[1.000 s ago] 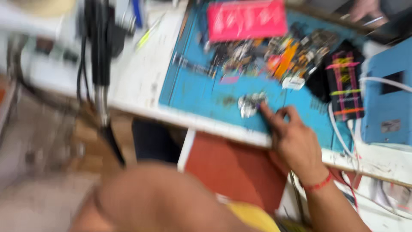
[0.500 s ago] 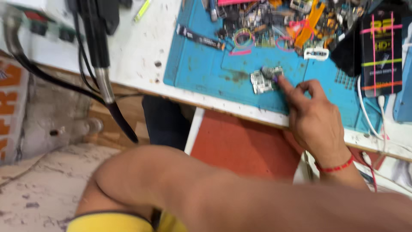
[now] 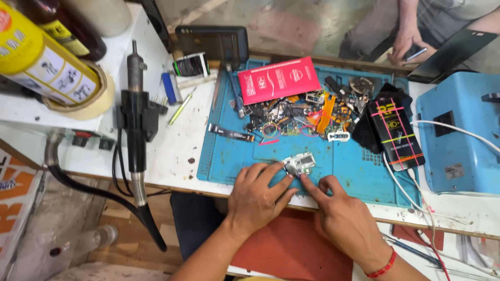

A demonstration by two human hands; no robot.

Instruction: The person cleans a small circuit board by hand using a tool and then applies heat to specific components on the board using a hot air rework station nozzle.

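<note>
**Head view: both my hands now on the small circuit board**

Head view, largest first. The white surface (image 3: 172,156) fills the middle of the frame and carries the blue work mat (image 3: 229,156). At right sits a blue machine (image 3: 458,135); at left hangs the black hot-air handle (image 3: 136,119).

A second ago only my right hand reached the board, and the view was swinging. Now the view is steady, and my left hand has come up too. So I judge the board is pinned for close work.

My left hand (image 3: 258,198) lies lower centre, fingers spread, fingertips touching the board's near edge. My right hand (image 3: 344,218) points its forefinger to the same edge, other fingers curled. Neither hand clamps anything. The small circuit board (image 3: 300,164) lies flat on the mat, below the heap of loose parts (image 3: 302,117).
</note>
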